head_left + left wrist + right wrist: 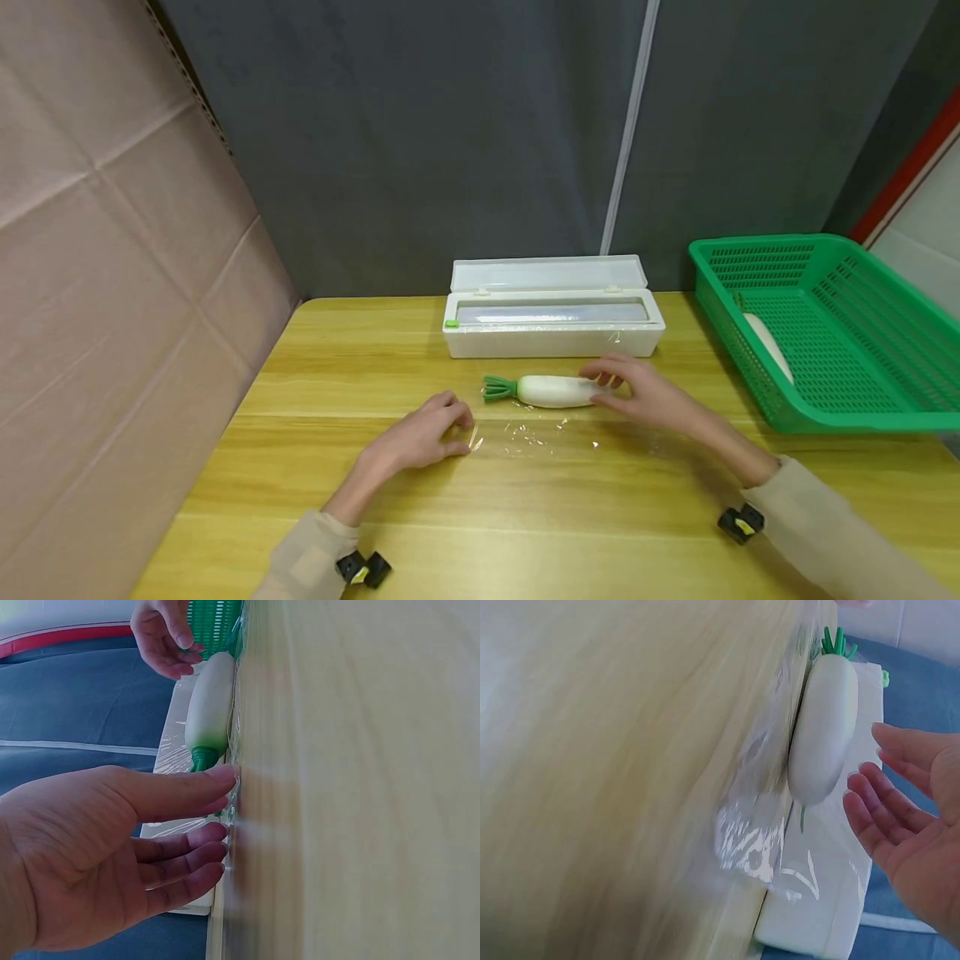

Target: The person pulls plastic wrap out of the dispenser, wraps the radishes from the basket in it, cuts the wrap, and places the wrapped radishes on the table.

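A white radish (pixel 555 391) with short green stalks lies on a sheet of clear plastic wrap (pixel 525 439) spread on the table, stalks toward the left. My right hand (pixel 637 390) hovers round the radish's root end; in the right wrist view its loosely bent fingers (pixel 889 806) are apart from the radish. At the wrap's left edge is my left hand (pixel 423 433), fingertips right at the film and the wood. Its thumb and fingers are relaxed and spaced apart in the left wrist view. Behind the radish stands a white wrap dispenser (pixel 555 342), lid raised, with a film roll inside.
A green plastic basket (pixel 885 422) stands at the right side of the wooden table (pixel 360 358), with another white radish (pixel 768 346) in it. A small green slider (pixel 452 323) sits at the dispenser's left end. Dark cloth (pixel 420 150) hangs behind the table.
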The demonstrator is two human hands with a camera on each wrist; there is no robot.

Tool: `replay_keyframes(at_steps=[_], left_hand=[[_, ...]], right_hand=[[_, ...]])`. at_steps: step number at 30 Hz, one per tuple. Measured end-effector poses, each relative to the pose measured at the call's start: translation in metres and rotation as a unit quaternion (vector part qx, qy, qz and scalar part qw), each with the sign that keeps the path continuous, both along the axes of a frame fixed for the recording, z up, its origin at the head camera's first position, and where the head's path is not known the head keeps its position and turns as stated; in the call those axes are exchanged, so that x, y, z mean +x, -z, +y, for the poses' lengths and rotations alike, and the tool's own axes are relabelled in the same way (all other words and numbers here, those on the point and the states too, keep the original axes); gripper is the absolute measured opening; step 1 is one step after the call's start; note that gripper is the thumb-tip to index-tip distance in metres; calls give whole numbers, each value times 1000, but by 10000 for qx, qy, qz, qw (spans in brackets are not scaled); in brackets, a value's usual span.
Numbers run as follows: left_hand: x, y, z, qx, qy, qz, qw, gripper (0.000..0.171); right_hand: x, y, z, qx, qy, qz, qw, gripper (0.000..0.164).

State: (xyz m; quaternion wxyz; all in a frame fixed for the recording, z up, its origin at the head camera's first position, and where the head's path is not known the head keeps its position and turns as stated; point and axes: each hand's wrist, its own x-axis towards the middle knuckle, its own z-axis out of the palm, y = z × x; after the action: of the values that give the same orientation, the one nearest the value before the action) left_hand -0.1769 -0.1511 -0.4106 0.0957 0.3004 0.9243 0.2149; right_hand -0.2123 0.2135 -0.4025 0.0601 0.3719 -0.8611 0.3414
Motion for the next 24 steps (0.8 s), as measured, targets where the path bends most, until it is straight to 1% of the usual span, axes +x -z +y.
replay_keyframes(at_steps=[5, 8, 13, 16, 18, 24], left_hand=[[-1, 0, 0, -11, 48, -58, 10000, 19], [-2, 0, -1, -36, 65, -118, 9999, 19], [-1, -1, -3, 101, 81, -335, 9994, 27], [-1, -1, -4, 127, 141, -376, 9991, 29], [-1, 0, -5, 96, 191, -348, 9992, 27], [-1, 3, -7, 97, 295, -187, 9993, 12]], right_hand=[[6, 0, 14, 30, 41, -196, 9998, 27], [9, 0, 22, 119, 8, -367, 9993, 24], [14, 3, 34, 361, -153, -495, 9980, 19], [16, 5, 42, 458, -224, -624, 9967, 17], [18, 7, 47, 520, -259, -751, 9955, 17], [23, 12, 59, 698, -434, -1063, 9909, 19]])
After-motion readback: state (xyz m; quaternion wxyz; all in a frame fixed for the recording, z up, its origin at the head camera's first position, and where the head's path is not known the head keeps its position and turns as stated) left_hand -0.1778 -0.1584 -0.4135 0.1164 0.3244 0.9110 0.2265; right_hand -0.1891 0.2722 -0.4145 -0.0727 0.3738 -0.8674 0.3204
